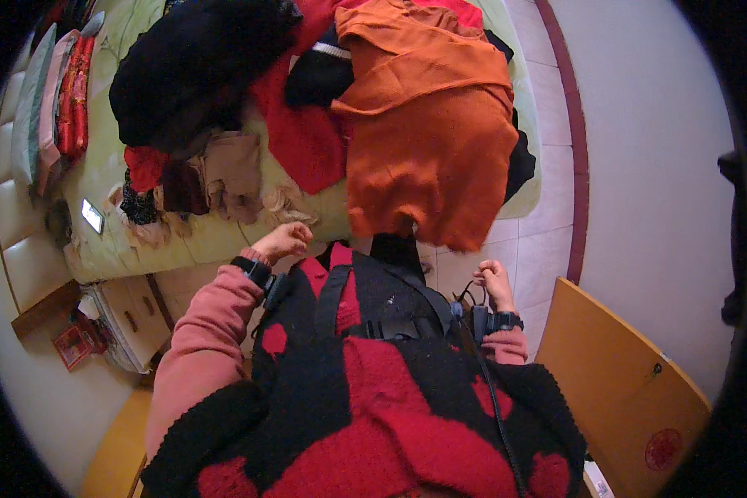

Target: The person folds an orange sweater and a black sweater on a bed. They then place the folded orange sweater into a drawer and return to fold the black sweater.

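An orange knit garment [426, 143], probably a sweater with a sleeve laid across it, lies in front of me on the bed. Its lower edge hangs over the bed's near side. My left hand [286, 241] is left of that edge, close to a crumpled beige cloth [289, 204]; its fingers are curled and I see nothing in them. Lower right of the garment, apart from it, is my right hand [495, 281], fingers bent inward. A thin black cable loop [470, 289] runs beside those fingers; whether they touch it is unclear.
Black clothing [193, 75], a red garment [302, 134] and folded beige cloth [231, 174] lie on the green-covered bed [224, 249]. A phone [93, 216] with a lit screen is at left. A nightstand [134, 314] and a wooden panel [616, 373] flank me.
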{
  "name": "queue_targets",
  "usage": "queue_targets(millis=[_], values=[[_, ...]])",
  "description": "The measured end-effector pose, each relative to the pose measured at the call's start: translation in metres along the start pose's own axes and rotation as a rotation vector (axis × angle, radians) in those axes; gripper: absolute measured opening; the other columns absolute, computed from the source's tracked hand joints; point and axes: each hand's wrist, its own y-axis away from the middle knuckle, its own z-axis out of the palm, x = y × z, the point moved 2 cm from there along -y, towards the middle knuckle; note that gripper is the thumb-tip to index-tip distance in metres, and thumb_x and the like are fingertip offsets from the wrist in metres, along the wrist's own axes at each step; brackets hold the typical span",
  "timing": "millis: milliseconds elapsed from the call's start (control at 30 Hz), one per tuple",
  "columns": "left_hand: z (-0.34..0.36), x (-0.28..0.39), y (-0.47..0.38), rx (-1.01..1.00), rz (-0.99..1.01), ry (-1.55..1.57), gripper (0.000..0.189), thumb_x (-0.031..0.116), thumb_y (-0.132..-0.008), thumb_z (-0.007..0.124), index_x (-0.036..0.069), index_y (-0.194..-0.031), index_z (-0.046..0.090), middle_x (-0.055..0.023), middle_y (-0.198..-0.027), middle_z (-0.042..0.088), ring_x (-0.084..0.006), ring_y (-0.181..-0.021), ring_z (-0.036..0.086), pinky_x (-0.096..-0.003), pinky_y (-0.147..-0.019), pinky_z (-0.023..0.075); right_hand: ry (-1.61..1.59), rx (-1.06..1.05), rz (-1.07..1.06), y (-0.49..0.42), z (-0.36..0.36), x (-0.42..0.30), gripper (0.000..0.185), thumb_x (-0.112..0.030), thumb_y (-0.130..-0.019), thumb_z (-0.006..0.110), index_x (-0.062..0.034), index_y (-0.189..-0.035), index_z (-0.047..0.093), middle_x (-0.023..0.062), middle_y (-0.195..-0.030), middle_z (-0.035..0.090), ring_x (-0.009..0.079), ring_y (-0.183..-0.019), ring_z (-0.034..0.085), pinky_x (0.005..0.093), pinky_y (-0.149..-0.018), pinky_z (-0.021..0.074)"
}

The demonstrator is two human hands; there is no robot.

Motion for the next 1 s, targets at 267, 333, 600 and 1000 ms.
queue_targets(millis=[267, 333, 600, 1000], values=[[-0.017, 0.058, -0.063, 0.236, 0.305, 0.092, 0.029, 0.017, -0.087, 0.055, 0.006, -0.114, 0.051, -0.0007, -0.099, 0.055, -0.0099, -0.085, 0.051, -0.0265, -0.071, 0.0447, 0.217, 0.246, -0.523, -0.059, 0.002, -0.063, 0.029, -0.017, -0.084, 0.055, 0.0016, -0.107, 0.053, 0.0104, -0.100, 0.057, 0.0184, -0.092, 0.054, 0.0287, -0.079, 0.0433], [-0.005, 0.077, -0.080, 0.277, 0.265, 0.063, 0.034, 0.021, -0.089, 0.053, 0.006, -0.119, 0.049, -0.0017, -0.104, 0.055, -0.0117, -0.088, 0.051, -0.0273, -0.076, 0.0436, 0.131, 0.238, -0.499, -0.070, 0.011, -0.088, 0.042, -0.021, -0.083, 0.059, 0.0039, -0.115, 0.049, 0.0150, -0.111, 0.056, 0.0239, -0.104, 0.052, 0.0325, -0.090, 0.0401], [0.046, 0.108, -0.136, 0.336, 0.238, 0.150, 0.070, 0.036, -0.079, 0.065, 0.004, -0.132, 0.032, -0.0104, -0.127, 0.044, -0.0222, -0.114, 0.041, -0.0345, -0.093, 0.0344, 0.057, 0.058, -0.403, -0.094, 0.053, -0.113, 0.057, -0.023, -0.075, 0.069, 0.0031, -0.120, 0.045, 0.0125, -0.107, 0.057, 0.0219, -0.096, 0.054, 0.0326, -0.085, 0.0417], [0.019, 0.101, -0.109, 0.217, 0.191, 0.339, 0.037, 0.015, -0.081, 0.062, 0.002, -0.114, 0.054, -0.0034, -0.105, 0.059, -0.0152, -0.089, 0.055, -0.0282, -0.078, 0.0429, -0.355, -0.153, -0.310, -0.021, 0.018, -0.096, 0.032, -0.016, -0.088, 0.055, 0.0003, -0.115, 0.051, 0.0077, -0.106, 0.058, 0.0187, -0.094, 0.056, 0.0328, -0.083, 0.0452]])
